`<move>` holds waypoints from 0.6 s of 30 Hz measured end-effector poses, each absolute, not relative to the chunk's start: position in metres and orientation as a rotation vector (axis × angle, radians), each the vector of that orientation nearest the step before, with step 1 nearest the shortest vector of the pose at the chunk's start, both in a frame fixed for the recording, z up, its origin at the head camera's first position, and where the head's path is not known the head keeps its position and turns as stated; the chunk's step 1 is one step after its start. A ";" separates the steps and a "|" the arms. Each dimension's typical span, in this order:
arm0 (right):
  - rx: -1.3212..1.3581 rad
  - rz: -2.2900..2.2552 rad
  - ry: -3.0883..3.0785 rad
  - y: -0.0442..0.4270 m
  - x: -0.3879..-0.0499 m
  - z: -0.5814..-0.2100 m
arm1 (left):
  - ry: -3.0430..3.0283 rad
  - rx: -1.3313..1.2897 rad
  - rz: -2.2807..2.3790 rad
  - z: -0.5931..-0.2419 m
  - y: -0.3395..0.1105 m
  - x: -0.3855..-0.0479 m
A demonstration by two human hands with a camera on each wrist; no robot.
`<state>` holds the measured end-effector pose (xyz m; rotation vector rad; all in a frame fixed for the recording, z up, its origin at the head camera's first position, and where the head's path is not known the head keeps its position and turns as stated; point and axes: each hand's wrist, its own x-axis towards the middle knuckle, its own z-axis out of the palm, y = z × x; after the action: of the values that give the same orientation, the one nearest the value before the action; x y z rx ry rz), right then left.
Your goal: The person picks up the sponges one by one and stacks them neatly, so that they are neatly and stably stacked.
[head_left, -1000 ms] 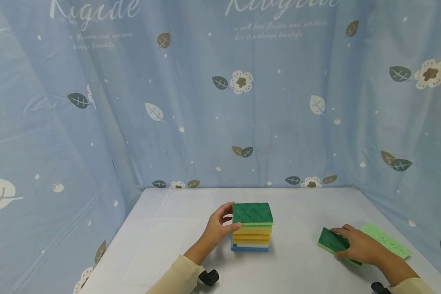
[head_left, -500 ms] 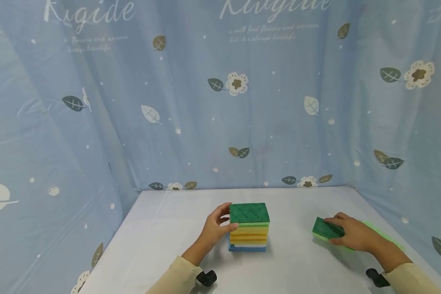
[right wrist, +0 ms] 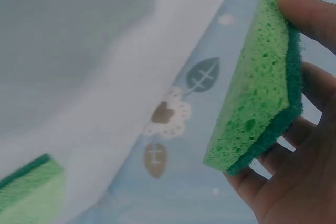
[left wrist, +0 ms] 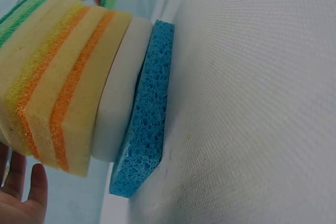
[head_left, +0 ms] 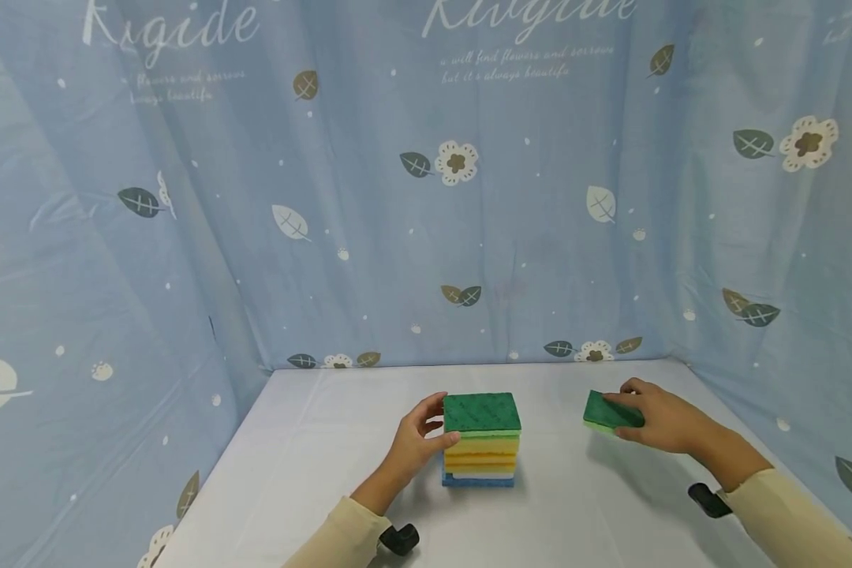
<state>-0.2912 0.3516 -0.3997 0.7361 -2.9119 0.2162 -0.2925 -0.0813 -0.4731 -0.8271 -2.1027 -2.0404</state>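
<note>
A stack of sponges (head_left: 481, 442) stands mid-table: a blue sponge at the bottom, then white, yellow and orange layers, and a green scouring sponge on top. My left hand (head_left: 412, 446) holds the stack's left side, thumb at the front corner and fingers toward the back; part of its grip is hidden. To the right, my right hand (head_left: 660, 416) pinches a green scouring sponge (head_left: 606, 412) above the table. In the right wrist view this sponge (right wrist: 257, 82) shows a light green porous face and dark green scouring layer, thumb at one edge and fingers behind.
Another light green sponge (right wrist: 31, 192) lies on the table, seen in the right wrist view; my right arm covers it in the head view. A blue patterned curtain (head_left: 369, 197) encloses the back and sides of the white table (head_left: 312, 457).
My right hand has lifted the green scouring sponge from the table and carried it left and away from me. The left hand has stayed at the stack. The head view has shifted slightly.
</note>
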 end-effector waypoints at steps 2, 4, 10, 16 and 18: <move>0.754 0.200 -2.895 0.348 -0.293 -0.394 | -2.103 -0.824 -2.049 -0.473 -0.081 -0.293; 0.781 0.187 -2.874 0.344 -0.294 -0.389 | -2.098 -0.819 -2.068 -0.474 -0.081 -0.294; 0.878 0.188 -2.825 0.328 -0.296 -0.369 | -2.106 -0.836 -2.097 -0.460 -0.081 -0.285; 0.942 0.282 -2.812 0.310 -0.302 -0.353 | -2.113 -0.848 -2.096 -0.447 -0.082 -0.274; 0.955 0.298 -2.806 0.303 -0.302 -0.349 | -2.115 -0.845 -2.096 -0.447 -0.082 -0.275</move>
<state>-0.3024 0.3033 -0.3487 0.9552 -2.8056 0.2977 -0.2745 -0.0817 -0.4471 -0.8450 -2.1148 -2.0961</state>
